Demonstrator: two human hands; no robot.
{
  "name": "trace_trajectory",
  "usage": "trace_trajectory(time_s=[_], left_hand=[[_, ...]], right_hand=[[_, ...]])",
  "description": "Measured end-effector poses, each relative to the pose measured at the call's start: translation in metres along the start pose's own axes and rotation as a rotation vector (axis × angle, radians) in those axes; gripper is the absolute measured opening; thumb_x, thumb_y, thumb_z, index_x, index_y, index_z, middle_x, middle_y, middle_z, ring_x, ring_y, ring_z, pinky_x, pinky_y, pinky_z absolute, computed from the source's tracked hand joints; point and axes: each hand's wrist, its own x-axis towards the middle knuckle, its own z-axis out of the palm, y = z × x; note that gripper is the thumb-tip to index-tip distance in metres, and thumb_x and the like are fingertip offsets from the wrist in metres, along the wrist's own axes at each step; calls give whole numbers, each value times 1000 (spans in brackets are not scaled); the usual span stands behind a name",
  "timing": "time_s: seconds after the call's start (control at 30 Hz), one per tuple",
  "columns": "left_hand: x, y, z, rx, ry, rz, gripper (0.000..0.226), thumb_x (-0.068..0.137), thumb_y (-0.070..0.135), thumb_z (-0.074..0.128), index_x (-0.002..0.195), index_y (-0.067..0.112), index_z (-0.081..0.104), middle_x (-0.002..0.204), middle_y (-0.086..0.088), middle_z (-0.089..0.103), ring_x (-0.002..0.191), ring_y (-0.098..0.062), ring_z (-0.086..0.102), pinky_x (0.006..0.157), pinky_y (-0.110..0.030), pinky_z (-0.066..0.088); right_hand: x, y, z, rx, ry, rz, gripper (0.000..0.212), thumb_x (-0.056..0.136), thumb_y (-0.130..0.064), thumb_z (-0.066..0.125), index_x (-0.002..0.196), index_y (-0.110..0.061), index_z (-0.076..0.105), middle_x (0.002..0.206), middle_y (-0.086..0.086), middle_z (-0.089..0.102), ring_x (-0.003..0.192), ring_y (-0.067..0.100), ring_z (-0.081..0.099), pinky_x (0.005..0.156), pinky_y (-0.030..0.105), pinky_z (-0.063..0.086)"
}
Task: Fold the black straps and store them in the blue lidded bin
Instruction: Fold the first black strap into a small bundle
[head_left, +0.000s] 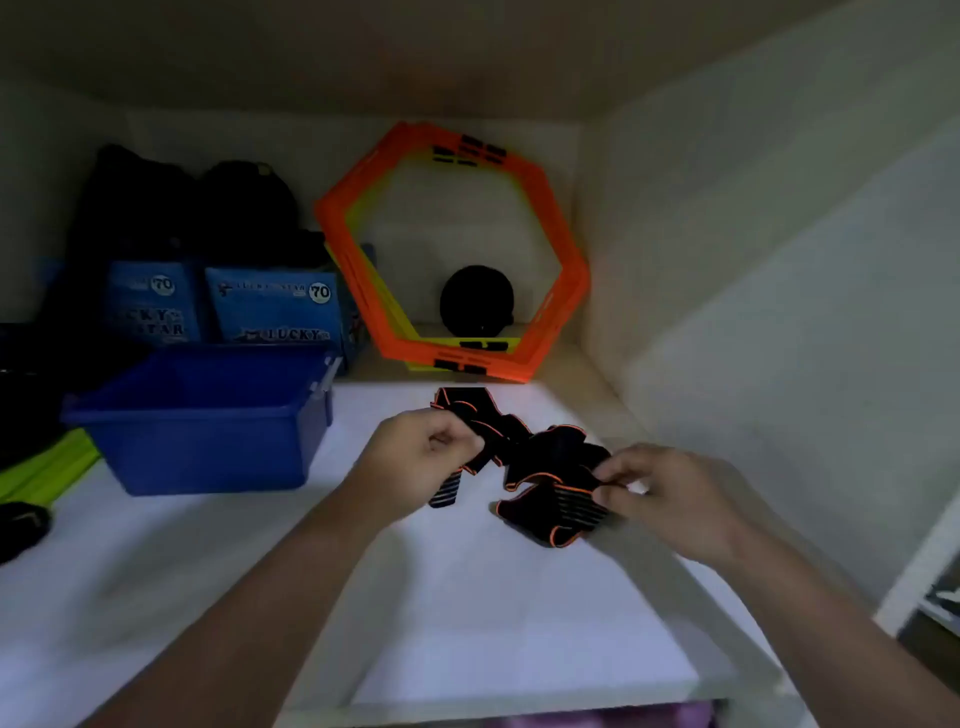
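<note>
Far left on the white shelf (208, 597) there's a lime green thing (47, 475) poking in, plus some dark bags (182, 208) at the back with blue packets (275, 306) in front of them. Just near of those sits the blue bin (208, 421), open on top (no lid that I can make out), nothing visible inside. Moving right, the left hand (421, 447) has its fingers pinched shut on one end of the black straps (535, 462), which are orange-edged and bunched up in a messy heap on the shelf, just right of the bin. Behind them a stack of orange hexagon rings (566, 249) leans on the back wall with a black ball (477, 299) showing through. The right hand (670, 493) grips the heap's near right end, fingers closed on the fabric.
</note>
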Motion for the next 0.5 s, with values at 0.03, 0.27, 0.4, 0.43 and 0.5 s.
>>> trace_trajectory(time_s=[0.03, 0.27, 0.4, 0.43, 0.5], left_hand=[[3, -6, 2, 39, 8, 18, 8, 90, 26, 71, 84, 25, 77, 85, 6, 72, 84, -5, 66, 75, -17, 50], [18, -45, -3, 376, -149, -86, 35, 71, 46, 71, 101, 27, 75, 99, 10, 63, 92, -3, 60, 82, -26, 50], [24, -65, -5, 460, -273, -85, 36, 72, 46, 72, 103, 29, 73, 100, 14, 64, 94, -3, 60, 83, -29, 51], [27, -71, -7, 490, -302, -78, 35, 71, 48, 71, 100, 28, 72, 97, 15, 63, 92, -4, 60, 81, -29, 51], [34, -76, -9, 625, -362, -38, 31, 72, 50, 67, 82, 21, 67, 86, 7, 62, 83, -11, 59, 72, -33, 50]], right_hand=[[4, 7, 2, -55, -12, -15, 14, 72, -31, 82, 85, -28, 77, 86, -11, 71, 83, 8, 69, 79, 27, 51], [9, 20, 10, -96, -183, 37, 25, 63, -50, 73, 79, -31, 75, 71, -13, 69, 71, 5, 62, 71, 40, 49], [11, 15, 11, -82, -192, 75, 18, 66, -44, 72, 67, -26, 71, 64, -3, 65, 64, 12, 59, 67, 43, 48], [11, 12, 11, -100, -179, 80, 17, 67, -44, 71, 66, -27, 72, 65, -1, 67, 66, 16, 62, 68, 44, 49], [11, 2, 10, -119, -142, 83, 14, 71, -40, 74, 64, -28, 72, 67, 0, 69, 70, 18, 65, 70, 43, 50]])
